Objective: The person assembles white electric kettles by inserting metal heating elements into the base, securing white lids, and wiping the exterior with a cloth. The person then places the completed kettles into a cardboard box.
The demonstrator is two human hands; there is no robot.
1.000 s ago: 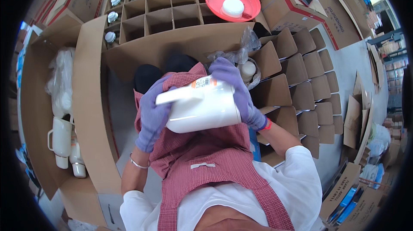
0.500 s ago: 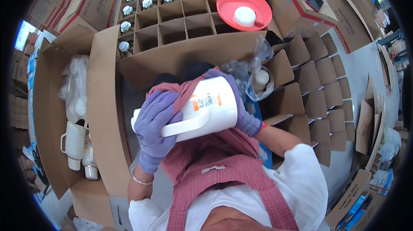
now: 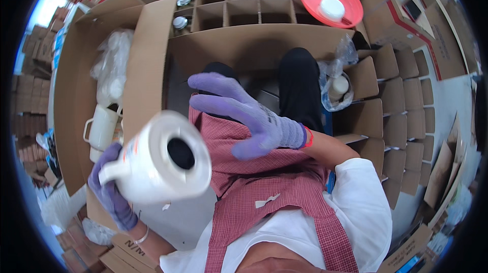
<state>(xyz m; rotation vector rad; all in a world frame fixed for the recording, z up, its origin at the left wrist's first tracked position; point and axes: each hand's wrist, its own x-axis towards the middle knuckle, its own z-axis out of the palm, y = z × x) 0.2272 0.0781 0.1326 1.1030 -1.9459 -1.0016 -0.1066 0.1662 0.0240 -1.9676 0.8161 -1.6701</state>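
Jug (image 3: 162, 158), white with a side handle, sits tipped with its open mouth toward my camera, low and left of the apron (image 3: 264, 191). My left hand (image 3: 113, 191), gloved purple, is wrapped around the handle and carries it. My right hand (image 3: 249, 115) hangs free above the apron with fingers spread wide, gripping nothing, just beside the jug. Ahead, a divided box (image 3: 244, 4) holds capped jars, and a red lid (image 3: 330, 0) rests on its right edge. More white jugs (image 3: 101, 125) stand in the carton at left.
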